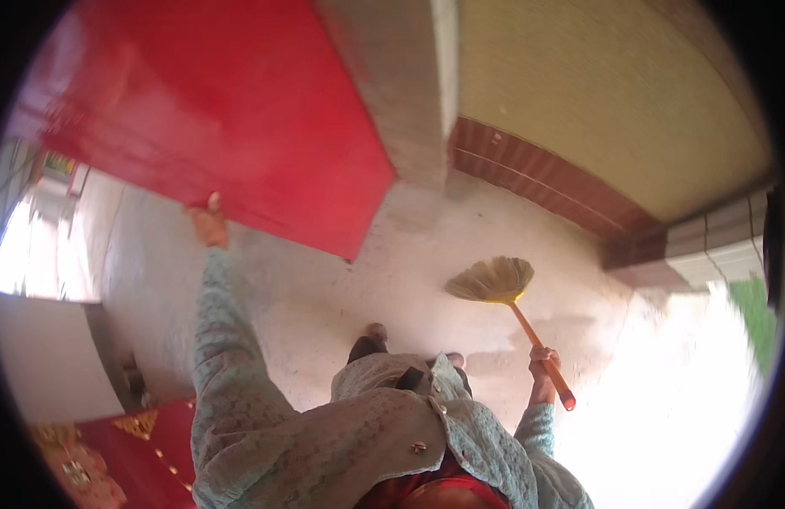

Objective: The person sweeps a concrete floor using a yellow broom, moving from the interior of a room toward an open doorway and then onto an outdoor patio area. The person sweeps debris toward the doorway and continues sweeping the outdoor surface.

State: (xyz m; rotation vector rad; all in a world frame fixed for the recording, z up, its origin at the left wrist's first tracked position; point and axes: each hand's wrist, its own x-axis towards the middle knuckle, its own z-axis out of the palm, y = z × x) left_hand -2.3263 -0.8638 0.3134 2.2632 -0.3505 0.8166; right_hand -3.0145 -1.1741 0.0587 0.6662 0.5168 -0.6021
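Observation:
My left hand (pixel 209 224) reaches up and forward and grips the lower edge of a large red door (pixel 223 110) at the upper left. A short broom with straw bristles (pixel 492 280) and an orange handle (pixel 541 348) is held in my right hand (pixel 543 363), low at my right side. The bristles hover over the pale concrete floor (pixel 409 254). Both of my sleeves are light green with a lace pattern.
A grey concrete pillar (pixel 401 85) stands beside the red door. A yellow wall with a red brick base (pixel 545 178) runs to the right. A second red door leaf with gold ornaments (pixel 138 450) is at the lower left. Bright sunlight washes the floor at the right.

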